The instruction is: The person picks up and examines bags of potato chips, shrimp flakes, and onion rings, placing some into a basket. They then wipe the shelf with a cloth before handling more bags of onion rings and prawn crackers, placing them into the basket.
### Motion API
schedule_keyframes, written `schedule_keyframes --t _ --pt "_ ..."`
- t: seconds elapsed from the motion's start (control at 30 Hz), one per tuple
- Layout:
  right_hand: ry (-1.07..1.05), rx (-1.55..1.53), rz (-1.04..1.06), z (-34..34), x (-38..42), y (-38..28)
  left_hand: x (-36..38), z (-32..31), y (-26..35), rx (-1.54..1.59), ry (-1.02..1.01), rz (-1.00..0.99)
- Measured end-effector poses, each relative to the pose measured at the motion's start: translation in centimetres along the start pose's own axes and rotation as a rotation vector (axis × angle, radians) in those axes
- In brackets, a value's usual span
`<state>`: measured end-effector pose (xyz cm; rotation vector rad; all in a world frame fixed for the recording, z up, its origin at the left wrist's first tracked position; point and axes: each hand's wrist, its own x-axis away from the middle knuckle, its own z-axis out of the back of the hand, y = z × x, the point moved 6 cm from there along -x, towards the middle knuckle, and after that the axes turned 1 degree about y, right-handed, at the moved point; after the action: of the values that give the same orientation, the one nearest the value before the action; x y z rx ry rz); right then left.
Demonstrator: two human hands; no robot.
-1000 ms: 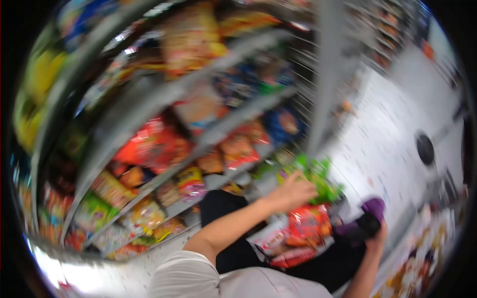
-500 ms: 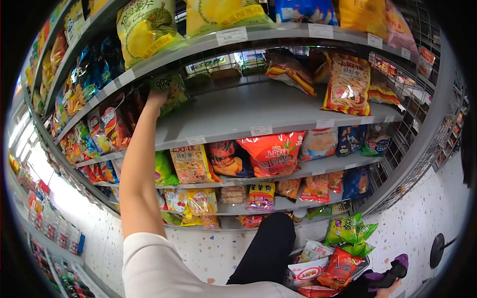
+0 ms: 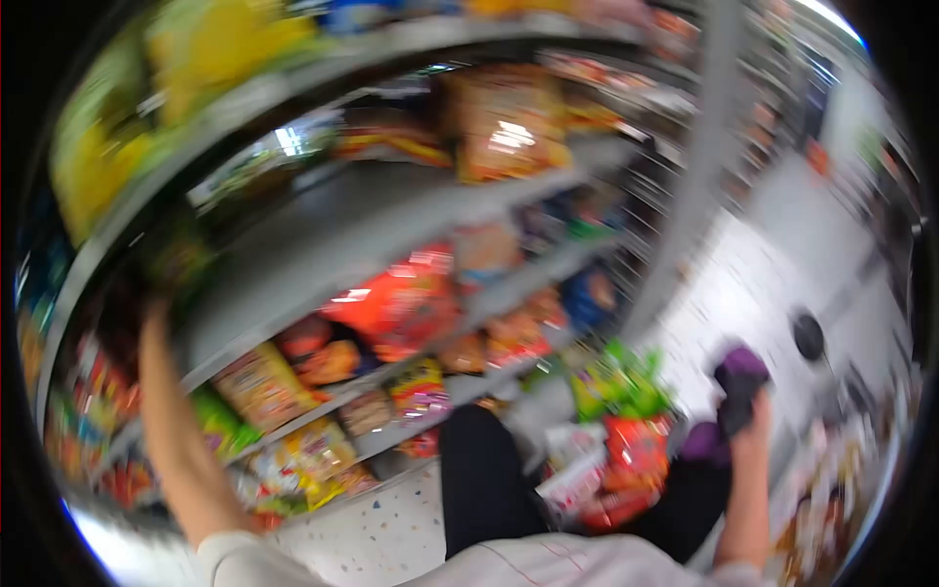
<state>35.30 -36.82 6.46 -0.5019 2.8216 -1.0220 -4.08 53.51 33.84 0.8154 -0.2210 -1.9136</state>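
My left hand (image 3: 155,305), smeared by motion, reaches far left onto the upper open shelf (image 3: 293,235). It is closed at the lower edge of a green bag of onion rings (image 3: 181,256), which stands in the shadow under the shelf above. My right hand (image 3: 755,416) is low on the right, closed around a dark purple-and-black thing (image 3: 740,386) whose kind I cannot tell. Left of it, beside my knee, a basket load holds green snack bags (image 3: 621,386), a red snack bag (image 3: 634,455) and a white-and-red bag (image 3: 575,479).
A large orange snack bag (image 3: 511,122) stands at the right of the upper shelf. Below are a red bag (image 3: 406,303), yellow bags (image 3: 318,445) and several other packs. A grey rack post (image 3: 699,166) rises at the right. My dark-clad knee (image 3: 479,460) is close to the lower shelves.
The view has swung right and blurred, so the shelves appear further left and tilted. My right hand, with the purple-and-black thing, now shows more fully. My left hand stays at the green bag.
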Motion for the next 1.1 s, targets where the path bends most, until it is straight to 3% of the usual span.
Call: schedule_keyframes --t 0.07,0.13,0.23,0.3,0.33,0.37,0.43,0.57,0.63,0.7,0.73,0.8,0.87,0.9,0.93,0.97,1.0,1.03,1.1 --pt "0.138 0.024 -0.096 -7.3 -0.2 1.0 4.0 0.4 0.1 0.208 -0.083 -0.039" --pt "-0.103 -0.019 -0.196 -12.8 -1.1 2.1 4.4 1.2 4.9 0.397 -0.095 -0.007" --pt "-0.288 -0.107 -0.21 -17.9 -0.8 2.5 2.6 4.0 -1.4 0.651 -0.015 0.131" --pt "-0.359 -0.065 -0.282 -18.3 -1.0 3.4 -0.8 5.7 -7.4 0.8 0.055 0.25" --pt "-0.135 0.183 -0.244 -19.0 -0.9 3.5 0.5 6.0 -6.4 0.869 0.092 0.312" --pt "-0.128 0.179 -0.246 -18.4 -1.0 3.5 1.8 6.7 -6.5 0.863 0.086 0.309" --pt "-0.451 0.072 -0.273 -19.0 -0.8 3.3 4.5 8.1 -4.6 0.947 0.136 0.087" --pt "-0.373 0.065 -0.183 -18.0 -0.5 1.8 12.9 10.1 0.0 1.058 0.164 0.081" --pt "-0.437 -0.006 -0.2 -16.8 0.5 1.1 18.2 10.7 3.2 1.065 0.24 0.184" --pt "-0.093 0.002 -0.098 -13.8 1.5 1.6 24.1 11.0 6.1 1.03 0.265 0.11" --pt "-0.054 -0.087 -0.218 -13.0 2.2 2.3 26.8 11.1 6.8 0.999 0.309 0.045" --pt "-0.071 -0.138 -0.268 -13.0 3.9 3.3 31.3 8.9 6.4 0.995 0.344 0.094" --pt "-0.108 -0.225 -0.317 -12.5 4.8 4.8 36.5 4.5 10.1 1.033 -0.025 0.104" --pt "-0.12 -0.224 -0.334 -12.6 4.9 5.1 39.7 2.9 14.6 0.937 -0.18 0.005" --pt "-0.112 -0.064 -0.352 -12.6 4.8 5.2 41.5 -0.2 14.3 0.809 -0.123 -0.064" --pt "-0.118 0.103 -0.371 -13.2 4.4 5.4 43.5 -3.5 15.6 0.952 -0.435 -0.018" --pt "-0.129 0.139 -0.375 -15.4 4.2 4.8 45.1 -7.6 15.8 0.946 -0.532 -0.006" --pt "-0.199 0.283 -0.308 -18.6 3.9 4.1 47.2 -10.3 17.4 0.973 -0.753 0.085" --pt "-0.318 0.445 -0.242 -25.5 3.1 2.8 49.8 -14.6 19.5 0.846 -0.903 0.023"
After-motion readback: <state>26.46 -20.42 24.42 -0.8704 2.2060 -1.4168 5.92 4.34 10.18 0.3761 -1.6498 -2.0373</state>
